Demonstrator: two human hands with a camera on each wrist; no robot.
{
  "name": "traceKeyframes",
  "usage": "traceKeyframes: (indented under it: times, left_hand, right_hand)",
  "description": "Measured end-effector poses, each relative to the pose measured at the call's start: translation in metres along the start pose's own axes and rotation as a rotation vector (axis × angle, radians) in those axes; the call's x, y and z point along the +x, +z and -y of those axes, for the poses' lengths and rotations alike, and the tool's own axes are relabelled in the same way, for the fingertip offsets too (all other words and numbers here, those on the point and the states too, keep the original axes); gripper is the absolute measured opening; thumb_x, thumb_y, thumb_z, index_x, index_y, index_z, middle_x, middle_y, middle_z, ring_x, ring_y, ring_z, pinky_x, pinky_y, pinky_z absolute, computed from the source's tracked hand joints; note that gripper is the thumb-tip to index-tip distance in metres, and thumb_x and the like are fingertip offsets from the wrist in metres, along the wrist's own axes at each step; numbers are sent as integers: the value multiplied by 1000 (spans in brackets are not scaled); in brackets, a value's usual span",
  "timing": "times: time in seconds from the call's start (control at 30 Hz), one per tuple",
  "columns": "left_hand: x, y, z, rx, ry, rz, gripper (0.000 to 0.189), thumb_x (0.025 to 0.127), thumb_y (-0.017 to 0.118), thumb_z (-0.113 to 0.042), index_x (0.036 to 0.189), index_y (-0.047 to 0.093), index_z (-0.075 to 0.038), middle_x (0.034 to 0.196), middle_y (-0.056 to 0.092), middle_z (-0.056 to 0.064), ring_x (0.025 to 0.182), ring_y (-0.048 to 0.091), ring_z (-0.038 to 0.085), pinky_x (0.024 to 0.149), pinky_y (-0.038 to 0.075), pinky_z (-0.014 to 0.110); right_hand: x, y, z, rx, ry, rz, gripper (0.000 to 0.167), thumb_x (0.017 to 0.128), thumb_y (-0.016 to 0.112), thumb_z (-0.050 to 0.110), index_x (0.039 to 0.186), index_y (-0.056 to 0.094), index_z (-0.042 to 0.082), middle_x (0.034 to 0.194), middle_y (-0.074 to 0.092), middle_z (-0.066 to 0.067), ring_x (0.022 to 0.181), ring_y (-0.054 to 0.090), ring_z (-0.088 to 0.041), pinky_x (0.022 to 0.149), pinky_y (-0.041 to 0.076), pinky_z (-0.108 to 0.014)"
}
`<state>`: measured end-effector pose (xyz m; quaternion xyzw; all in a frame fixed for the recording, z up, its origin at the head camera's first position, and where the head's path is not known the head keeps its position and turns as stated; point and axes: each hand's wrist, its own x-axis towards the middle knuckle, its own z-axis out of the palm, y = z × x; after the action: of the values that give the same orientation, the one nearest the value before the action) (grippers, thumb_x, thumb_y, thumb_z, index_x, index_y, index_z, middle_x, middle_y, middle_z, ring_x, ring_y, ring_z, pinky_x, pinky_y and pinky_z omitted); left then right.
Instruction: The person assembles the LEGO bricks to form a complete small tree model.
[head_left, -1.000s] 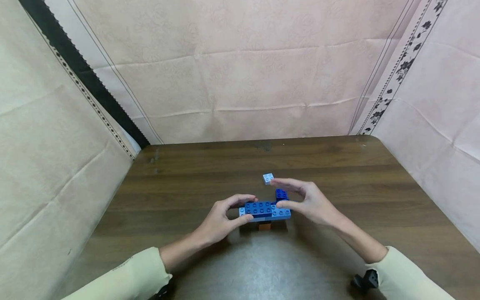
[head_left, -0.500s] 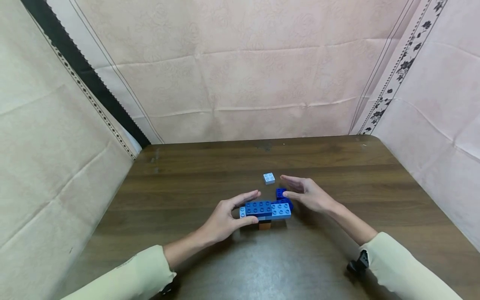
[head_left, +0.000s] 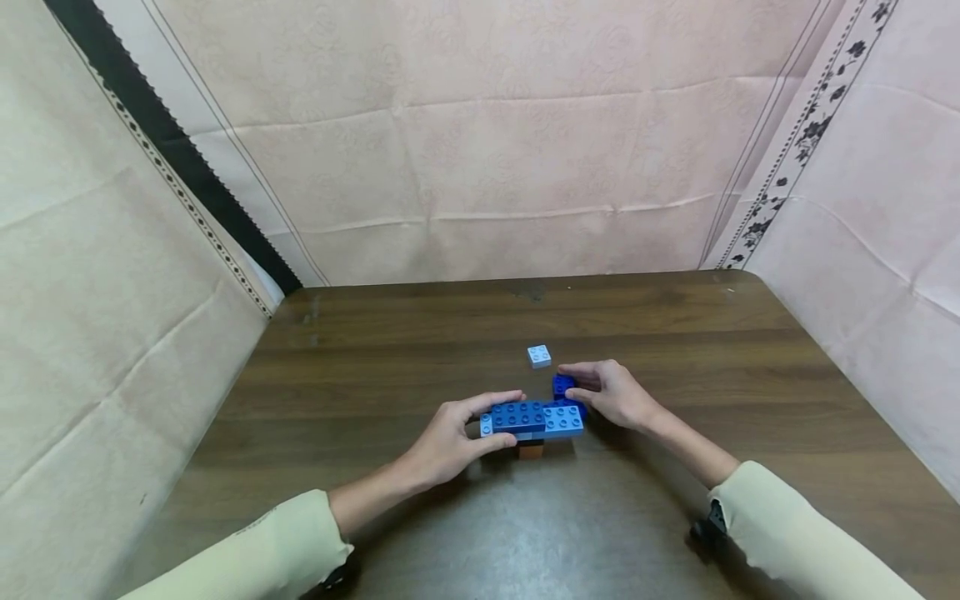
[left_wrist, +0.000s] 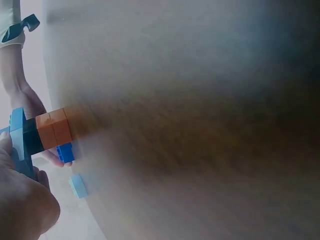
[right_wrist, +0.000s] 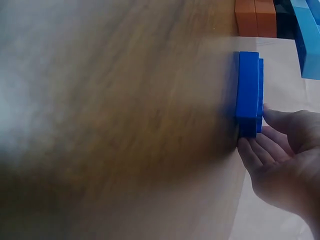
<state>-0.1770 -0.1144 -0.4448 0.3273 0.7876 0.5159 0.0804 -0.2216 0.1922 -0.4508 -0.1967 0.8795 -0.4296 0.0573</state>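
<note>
In the head view my left hand grips the left end of a toy brick build, thumb in front and fingers behind. Blue and light blue bricks make its wide top. Below, the left wrist view shows a dark brick and orange bricks as a narrow stem. Just beyond the build lies a dark blue brick on the table. My right hand pinches its end, the thumb against the studded face and fingers at the far side. A small light blue brick lies farther back.
A brown wooden table carries everything, its far edge meeting a pale patterned cloth. More cloth hangs on both sides. The build stands close in front of the dark blue brick.
My right hand draws back from the build's right end, opens beside the dark blue brick, then closes in on it. My left hand stays at the build with little movement.
</note>
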Motion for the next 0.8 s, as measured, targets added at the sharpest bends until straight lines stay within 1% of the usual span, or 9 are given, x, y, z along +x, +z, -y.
traceKeyframes:
  times: [0.17,0.3,0.53,0.67,0.8]
  left_hand:
    - [-1,-1,0,17,-10,-5,55,99,79,-25,151,60,-30,151,59,-16,140,55,12,112,49,41]
    - [0,-1,0,15,-7,0,54,99,79,-26,150,61,-30,150,60,-15,138,56,13,110,51,41]
    - [0,-2,0,15,-15,6,54,99,78,-25,151,61,-29,151,60,-12,137,58,13,108,52,37]
    - [-1,-2,-2,32,-14,6,54,100,78,-25,151,60,-29,151,60,-12,138,57,14,108,52,37]
    - [-2,-2,-2,30,-5,10,54,100,77,-25,151,60,-27,152,60,-4,136,59,19,107,53,39]
  right_hand:
    - [3,-1,3,-29,11,-13,40,102,71,4,140,64,-7,138,66,-26,130,63,-42,106,51,-55]
    - [6,-2,5,-50,30,-21,38,101,73,5,137,68,-5,134,69,-25,125,66,-42,104,53,-56]
    - [6,-2,9,-78,69,-44,34,99,77,6,132,73,-1,128,72,-23,118,70,-39,102,55,-55]
    - [7,-1,9,-87,57,-60,32,99,76,6,130,74,-1,127,72,-23,118,70,-40,100,56,-55]
    - [5,-2,11,-90,35,-90,31,101,74,6,131,73,-1,129,72,-22,120,69,-40,101,55,-56]
